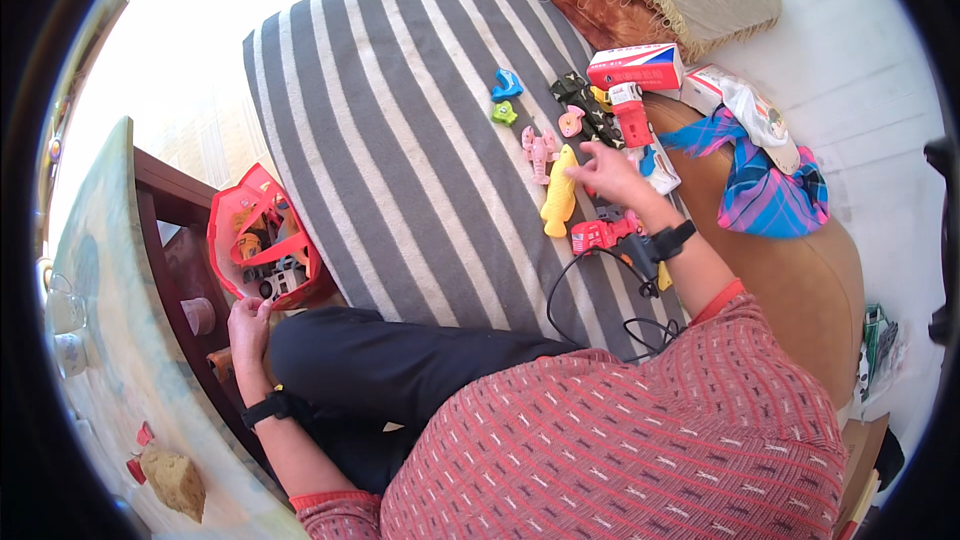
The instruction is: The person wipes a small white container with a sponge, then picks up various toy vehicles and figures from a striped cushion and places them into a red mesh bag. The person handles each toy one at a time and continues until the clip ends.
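Observation:
My right hand reaches over the striped sofa cover, its fingertips at the upper part of a yellow toy fish; whether they grip it is unclear. A pink toy lobster lies just left of the fish. Beyond it are a blue toy dolphin, a green toy and a pink toy. A red toy vehicle lies below the hand. My left hand touches or nearly touches the near rim of a red toy-filled bag, its fingers close together.
Camouflage-patterned toys, a red-and-white toy truck and a red-and-white box crowd the sofa's right side. A black cable loops near my right forearm. Left stands a table; a brown armrest holds a plaid cloth.

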A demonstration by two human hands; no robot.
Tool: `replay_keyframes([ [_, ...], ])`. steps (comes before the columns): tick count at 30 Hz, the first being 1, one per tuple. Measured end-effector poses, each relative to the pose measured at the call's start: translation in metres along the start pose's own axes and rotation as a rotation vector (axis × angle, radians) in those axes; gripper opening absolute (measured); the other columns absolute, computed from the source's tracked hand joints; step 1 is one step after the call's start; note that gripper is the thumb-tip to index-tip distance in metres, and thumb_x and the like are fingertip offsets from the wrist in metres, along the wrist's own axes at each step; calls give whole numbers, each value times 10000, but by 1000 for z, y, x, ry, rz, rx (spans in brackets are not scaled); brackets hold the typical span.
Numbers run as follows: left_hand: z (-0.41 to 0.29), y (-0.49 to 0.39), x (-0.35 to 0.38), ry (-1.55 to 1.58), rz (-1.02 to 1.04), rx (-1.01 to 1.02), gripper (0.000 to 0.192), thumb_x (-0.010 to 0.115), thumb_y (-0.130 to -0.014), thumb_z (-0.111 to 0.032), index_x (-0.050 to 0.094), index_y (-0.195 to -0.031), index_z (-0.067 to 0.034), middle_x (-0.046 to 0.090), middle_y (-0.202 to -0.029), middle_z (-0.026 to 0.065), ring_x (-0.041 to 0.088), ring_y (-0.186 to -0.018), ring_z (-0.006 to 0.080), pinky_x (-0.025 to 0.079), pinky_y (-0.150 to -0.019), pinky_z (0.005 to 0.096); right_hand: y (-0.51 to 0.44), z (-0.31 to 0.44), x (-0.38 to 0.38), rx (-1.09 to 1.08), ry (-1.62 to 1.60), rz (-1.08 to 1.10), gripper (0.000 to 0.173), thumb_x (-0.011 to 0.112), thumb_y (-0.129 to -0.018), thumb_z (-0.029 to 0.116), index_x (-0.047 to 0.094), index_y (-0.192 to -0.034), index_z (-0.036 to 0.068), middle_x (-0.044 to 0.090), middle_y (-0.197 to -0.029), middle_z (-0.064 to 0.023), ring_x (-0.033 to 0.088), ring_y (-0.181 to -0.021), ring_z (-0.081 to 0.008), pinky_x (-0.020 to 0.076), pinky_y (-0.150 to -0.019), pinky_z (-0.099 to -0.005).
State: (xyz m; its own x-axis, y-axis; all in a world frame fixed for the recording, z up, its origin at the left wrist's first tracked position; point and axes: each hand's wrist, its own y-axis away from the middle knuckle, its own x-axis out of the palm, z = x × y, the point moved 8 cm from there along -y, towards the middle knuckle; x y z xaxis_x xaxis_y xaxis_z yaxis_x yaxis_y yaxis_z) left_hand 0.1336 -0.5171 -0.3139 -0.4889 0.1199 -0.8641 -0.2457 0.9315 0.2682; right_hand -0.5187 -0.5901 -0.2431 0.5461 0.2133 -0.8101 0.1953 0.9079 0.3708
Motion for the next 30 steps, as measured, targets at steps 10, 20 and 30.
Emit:
replay_keyframes([
  [10,-5,3,-2,6,20,-36,289,665,-842,-253,685,-887,32,677,-877,227,663,-875,354,504,-795,418,31,69,20,-105,-1012,207,464,744,-822,186,539,-1213,43,630,-1101,-66,645,-987,-201,523,-880,-351],
  [20,-10,1,-5,-68,-3,-28,302,660,-817,-289,700,-856,7,678,-854,226,663,-867,374,505,-810,434,32,105,44,-175,-1077,443,484,661,-905,181,444,-1327,89,592,-1119,-47,624,-1037,-181,532,-907,-341],
  [30,-9,-1,-5,-81,-23,-15,308,669,-802,-300,707,-841,2,679,-838,231,665,-867,376,505,-814,436,30,160,74,-398,-739,303,510,717,-866,167,463,-1285,23,632,-1075,-74,650,-942,-176,545,-803,-327],
])
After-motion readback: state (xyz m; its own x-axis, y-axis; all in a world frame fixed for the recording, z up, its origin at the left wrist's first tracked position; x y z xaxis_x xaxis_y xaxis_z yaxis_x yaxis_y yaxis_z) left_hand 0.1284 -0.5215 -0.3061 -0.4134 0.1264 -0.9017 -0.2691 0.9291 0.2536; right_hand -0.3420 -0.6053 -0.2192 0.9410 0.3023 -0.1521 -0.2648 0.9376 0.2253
